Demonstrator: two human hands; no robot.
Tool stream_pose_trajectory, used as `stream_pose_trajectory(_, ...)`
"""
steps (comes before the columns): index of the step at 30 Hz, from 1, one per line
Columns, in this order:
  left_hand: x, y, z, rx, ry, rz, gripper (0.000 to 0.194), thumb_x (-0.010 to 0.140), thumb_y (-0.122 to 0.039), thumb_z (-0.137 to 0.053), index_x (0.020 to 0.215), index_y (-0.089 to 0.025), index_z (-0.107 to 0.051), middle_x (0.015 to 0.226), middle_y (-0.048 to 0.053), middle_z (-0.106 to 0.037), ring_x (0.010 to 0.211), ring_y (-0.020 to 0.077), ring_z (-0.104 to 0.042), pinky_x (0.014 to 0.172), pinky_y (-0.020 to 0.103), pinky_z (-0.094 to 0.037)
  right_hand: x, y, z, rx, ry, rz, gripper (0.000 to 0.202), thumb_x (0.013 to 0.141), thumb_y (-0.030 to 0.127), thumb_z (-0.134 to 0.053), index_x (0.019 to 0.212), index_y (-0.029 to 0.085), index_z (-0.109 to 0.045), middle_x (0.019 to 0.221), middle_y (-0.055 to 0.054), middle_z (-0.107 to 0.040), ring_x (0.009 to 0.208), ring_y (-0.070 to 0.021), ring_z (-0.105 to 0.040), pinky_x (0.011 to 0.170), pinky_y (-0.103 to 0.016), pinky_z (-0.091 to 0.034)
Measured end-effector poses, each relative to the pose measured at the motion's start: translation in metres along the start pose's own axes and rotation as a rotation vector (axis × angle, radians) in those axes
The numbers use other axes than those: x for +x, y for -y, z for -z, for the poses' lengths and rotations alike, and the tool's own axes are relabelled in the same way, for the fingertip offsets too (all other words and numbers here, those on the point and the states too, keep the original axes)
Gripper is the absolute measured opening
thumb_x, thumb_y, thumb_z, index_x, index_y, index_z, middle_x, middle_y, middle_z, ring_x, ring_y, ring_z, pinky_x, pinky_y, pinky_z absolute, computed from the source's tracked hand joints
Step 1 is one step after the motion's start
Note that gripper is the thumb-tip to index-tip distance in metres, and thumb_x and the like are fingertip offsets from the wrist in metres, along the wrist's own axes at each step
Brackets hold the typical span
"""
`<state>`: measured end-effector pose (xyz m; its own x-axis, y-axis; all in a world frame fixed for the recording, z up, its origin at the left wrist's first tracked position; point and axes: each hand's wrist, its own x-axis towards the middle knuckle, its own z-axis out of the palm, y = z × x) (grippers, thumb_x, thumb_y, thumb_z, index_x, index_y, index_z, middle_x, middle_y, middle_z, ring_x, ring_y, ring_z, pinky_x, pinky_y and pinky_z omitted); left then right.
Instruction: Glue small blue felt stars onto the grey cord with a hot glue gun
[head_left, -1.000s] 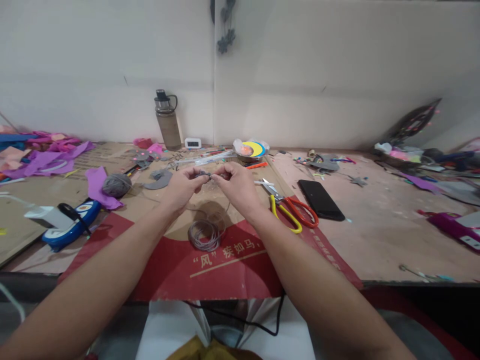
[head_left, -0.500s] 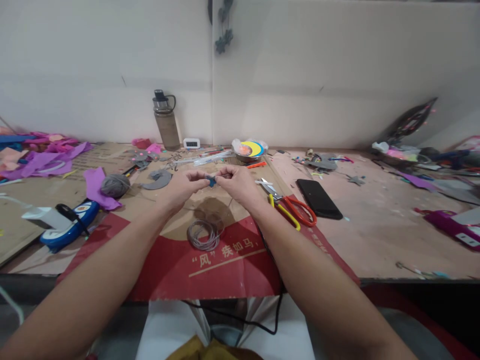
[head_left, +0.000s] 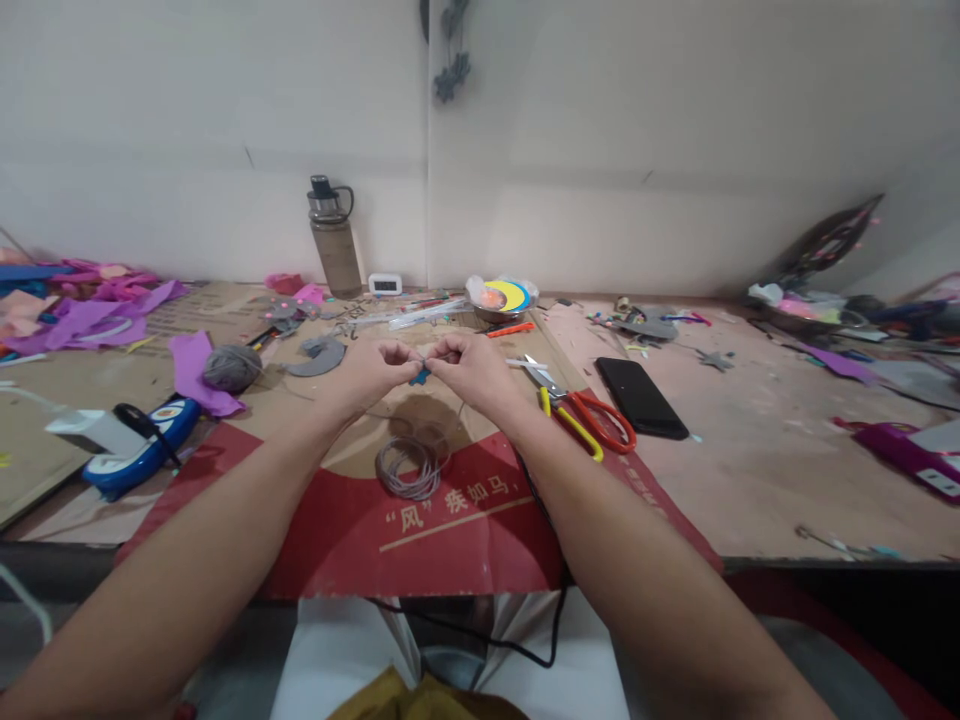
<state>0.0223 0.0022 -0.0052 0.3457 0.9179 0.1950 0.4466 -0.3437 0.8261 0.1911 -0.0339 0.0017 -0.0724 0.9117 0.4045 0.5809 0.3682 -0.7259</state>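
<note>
My left hand (head_left: 373, 370) and my right hand (head_left: 475, 374) meet tip to tip above the brown paper, fingers pinched closed. At the fingertips shows a small blue piece (head_left: 419, 377), partly hidden, and its exact shape is too small to tell. Thin grey cord (head_left: 409, 468) lies in a loose coil below my hands on the red part of the paper. Strands of it rise toward the hands, but where they end is hidden by the fingers. Right of my right hand lie scissors (head_left: 551, 383) with metal blades and red and yellow handles.
A black phone (head_left: 642, 398) lies beyond the scissors. To the left are a ball of grey yarn (head_left: 232, 369), a grey crescent (head_left: 318, 356) and a blue power strip (head_left: 142, 450). A bottle (head_left: 335, 245), a small clock (head_left: 385, 285) and a bowl (head_left: 501, 316) stand along the wall.
The blue piece now sits slightly lower under the fingertips, and the fingertips have come closer together. The whole view has shifted a little.
</note>
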Motion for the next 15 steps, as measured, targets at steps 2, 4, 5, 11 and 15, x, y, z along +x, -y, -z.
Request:
stream_pose_trajectory(2,-0.001,-0.001,-0.001,0.015,-0.031,-0.006,0.018,0.068,-0.033,-0.064,0.069,-0.016,-0.067,0.058,-0.002,-0.058,0.054,0.0103,-0.045,0.055,0.025,-0.032,0.000,0.000,-0.001,0.006,-0.007,-0.002,0.008,0.074,0.020,-0.061,0.071,0.016,-0.066,0.065,0.002,-0.059,0.059,-0.0103,-0.045,0.060,-0.025,-0.034)
stream_pose_trajectory(4,-0.002,-0.002,-0.003,0.005,-0.077,-0.009,0.016,0.067,-0.032,-0.063,0.067,-0.016,-0.066,0.058,-0.002,-0.057,0.054,0.0103,-0.045,0.055,0.025,-0.032,0.000,-0.001,-0.003,0.019,-0.030,0.015,0.008,0.076,0.022,-0.061,0.076,0.017,-0.066,0.066,0.001,-0.059,0.060,-0.0108,-0.046,0.060,-0.025,-0.034)
stream_pose_trajectory(5,-0.002,-0.002,-0.003,-0.011,-0.102,-0.005,0.016,0.067,-0.031,-0.062,0.067,-0.016,-0.065,0.058,-0.003,-0.057,0.054,0.0104,-0.044,0.056,0.025,-0.033,0.000,-0.001,-0.004,0.032,-0.047,0.025,0.008,0.076,0.023,-0.061,0.077,0.017,-0.065,0.067,0.001,-0.059,0.061,-0.0110,-0.047,0.059,-0.026,-0.034)
stream_pose_trajectory(11,-0.001,0.001,-0.006,-0.240,-0.226,0.006,0.011,0.066,-0.029,-0.061,0.066,-0.017,-0.060,0.061,-0.002,-0.055,0.055,0.0099,-0.041,0.054,0.024,-0.032,-0.004,0.002,-0.013,0.156,-0.120,0.041,0.007,0.078,0.022,-0.058,0.072,0.018,-0.056,0.065,0.003,-0.054,0.060,-0.0103,-0.047,0.059,-0.025,-0.036)
stream_pose_trajectory(15,-0.001,0.001,-0.009,-0.309,-0.280,-0.005,0.011,0.066,-0.028,-0.062,0.064,-0.018,-0.058,0.063,-0.002,-0.054,0.057,0.0103,-0.042,0.054,0.024,-0.032,-0.006,0.006,-0.019,0.247,-0.127,-0.032,0.014,0.079,0.027,-0.057,0.070,0.018,-0.054,0.063,0.003,-0.053,0.058,-0.0094,-0.045,0.057,-0.025,-0.035)
